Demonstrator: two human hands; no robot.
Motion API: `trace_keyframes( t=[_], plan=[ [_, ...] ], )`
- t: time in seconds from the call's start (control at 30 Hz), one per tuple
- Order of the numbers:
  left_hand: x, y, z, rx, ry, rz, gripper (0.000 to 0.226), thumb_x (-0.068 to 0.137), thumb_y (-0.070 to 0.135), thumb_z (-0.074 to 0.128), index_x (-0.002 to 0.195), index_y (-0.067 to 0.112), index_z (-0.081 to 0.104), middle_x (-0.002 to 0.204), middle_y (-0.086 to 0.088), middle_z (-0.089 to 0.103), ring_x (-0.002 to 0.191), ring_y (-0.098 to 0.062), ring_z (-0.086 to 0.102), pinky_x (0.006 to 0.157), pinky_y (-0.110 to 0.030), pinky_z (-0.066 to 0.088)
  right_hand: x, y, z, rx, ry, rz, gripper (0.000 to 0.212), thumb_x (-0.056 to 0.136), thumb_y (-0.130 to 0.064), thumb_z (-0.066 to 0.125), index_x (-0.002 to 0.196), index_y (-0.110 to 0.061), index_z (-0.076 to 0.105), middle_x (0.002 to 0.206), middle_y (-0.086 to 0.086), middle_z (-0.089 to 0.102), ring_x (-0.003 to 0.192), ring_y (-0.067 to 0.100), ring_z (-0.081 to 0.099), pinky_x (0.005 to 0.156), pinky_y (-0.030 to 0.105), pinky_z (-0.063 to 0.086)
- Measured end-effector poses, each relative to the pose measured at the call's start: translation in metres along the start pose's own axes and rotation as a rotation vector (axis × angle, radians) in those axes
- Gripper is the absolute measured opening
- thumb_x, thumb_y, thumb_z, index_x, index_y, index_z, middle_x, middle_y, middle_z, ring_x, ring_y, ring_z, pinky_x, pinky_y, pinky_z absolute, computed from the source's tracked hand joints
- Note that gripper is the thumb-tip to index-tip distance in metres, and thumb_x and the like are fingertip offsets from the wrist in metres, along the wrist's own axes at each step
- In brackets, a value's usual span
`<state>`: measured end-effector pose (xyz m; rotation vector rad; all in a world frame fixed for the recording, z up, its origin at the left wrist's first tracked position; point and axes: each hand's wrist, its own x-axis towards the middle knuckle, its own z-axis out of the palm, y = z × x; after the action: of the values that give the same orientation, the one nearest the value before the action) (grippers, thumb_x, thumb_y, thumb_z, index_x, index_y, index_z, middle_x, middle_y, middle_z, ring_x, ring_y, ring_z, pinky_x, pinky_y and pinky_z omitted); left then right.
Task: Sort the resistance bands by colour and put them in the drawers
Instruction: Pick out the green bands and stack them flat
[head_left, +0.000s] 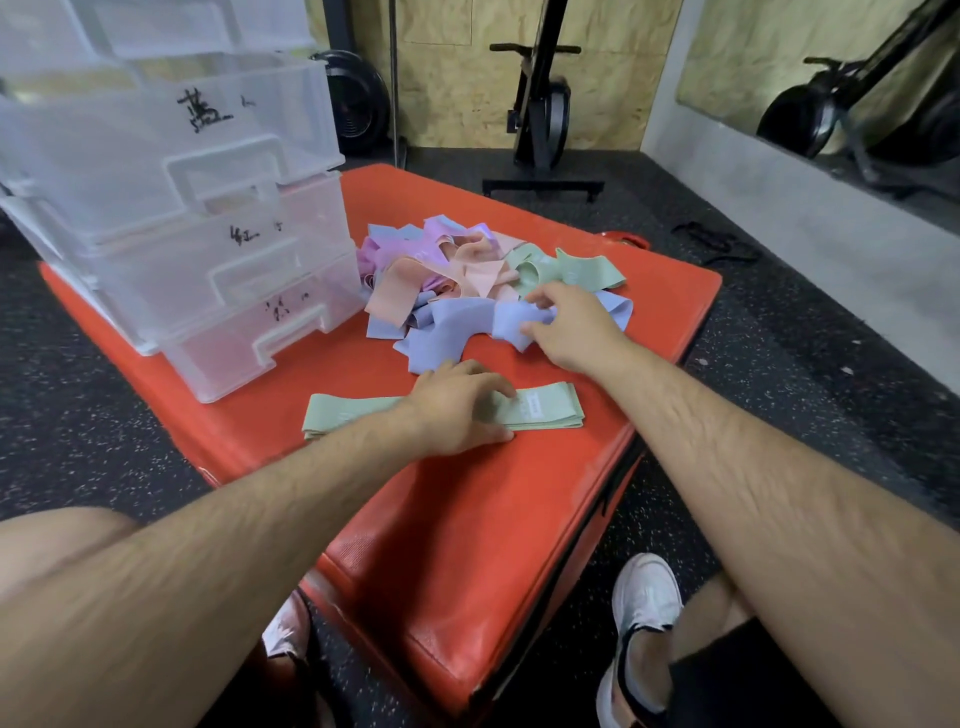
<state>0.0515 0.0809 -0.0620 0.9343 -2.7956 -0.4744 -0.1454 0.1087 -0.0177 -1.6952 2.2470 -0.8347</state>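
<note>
Early, I judge: left hand (460, 410) lies flat on stacked mint-green fabric bands (550, 411), centre; right hand (569, 325) pinches a periwinkle-blue fabric band (511, 322) in the unsorted multicoloured pile (457, 265) above.

drawer labels (205, 110) illegible, top drawer (176, 28) part. cropped
</note>
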Motion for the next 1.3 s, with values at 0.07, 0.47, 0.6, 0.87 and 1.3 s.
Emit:
trace_keyframes(
  t=[0.07,0.47,0.6,0.87,1.3],
  plan=[
    [0.001,0.000,0.002,-0.030,0.016,0.006,0.043,0.081,0.049,0.071,0.121,0.040,0.061,0.127,0.010,0.054,0.118,-0.019,0.048,0.096,-0.037,0.039,-0.002,-0.002,-0.008,-0.089,-0.069,-0.002,0.032,0.090,-0.017,0.065,0.122,-0.017,0.060,0.126,0.004,0.051,0.100,0.022,0.058,0.083,0.033,0.045],
    [0.005,0.007,-0.001,-0.030,0.072,-0.015,0.051,0.077,0.064,0.053,0.119,0.036,0.062,0.112,0.007,0.054,0.111,-0.016,0.050,0.091,-0.037,0.043,-0.041,-0.002,-0.035,-0.300,-0.334,-0.066,0.023,0.092,-0.018,0.058,0.112,-0.024,0.068,0.102,-0.009,0.059,0.098,0.016,0.059,0.080,0.030,0.049],
    [0.017,0.010,-0.005,-0.104,0.222,-0.048,0.053,0.075,0.059,0.048,0.116,0.030,0.063,0.107,0.005,0.057,0.102,-0.016,0.053,0.089,-0.039,0.047,-0.036,-0.003,-0.046,-0.229,-0.316,-0.060,0.030,0.098,-0.024,0.053,0.126,-0.028,0.062,0.115,-0.008,0.060,0.101,0.014,0.057,0.084,0.027,0.044],
    [0.081,0.029,-0.032,-0.127,0.226,-0.039,0.040,0.092,0.034,0.060,0.131,0.027,0.056,0.127,0.008,0.055,0.112,-0.012,0.051,0.089,-0.027,0.038,0.001,0.013,-0.064,-0.194,-0.390,0.019,0.053,0.094,-0.012,0.048,0.144,-0.031,0.048,0.142,0.001,0.055,0.119,0.025,0.060,0.088,0.032,0.051],
    [0.232,0.036,-0.021,0.224,0.102,-0.078,0.058,0.080,0.010,0.059,0.134,0.027,0.052,0.158,-0.004,0.031,0.143,-0.028,0.030,0.112,-0.038,0.027,0.042,0.063,-0.055,-0.264,-0.324,0.143,0.053,0.091,-0.019,0.053,0.143,-0.024,0.045,0.146,0.005,0.037,0.127,0.037,0.048,0.102,0.045,0.047]
  ],
)
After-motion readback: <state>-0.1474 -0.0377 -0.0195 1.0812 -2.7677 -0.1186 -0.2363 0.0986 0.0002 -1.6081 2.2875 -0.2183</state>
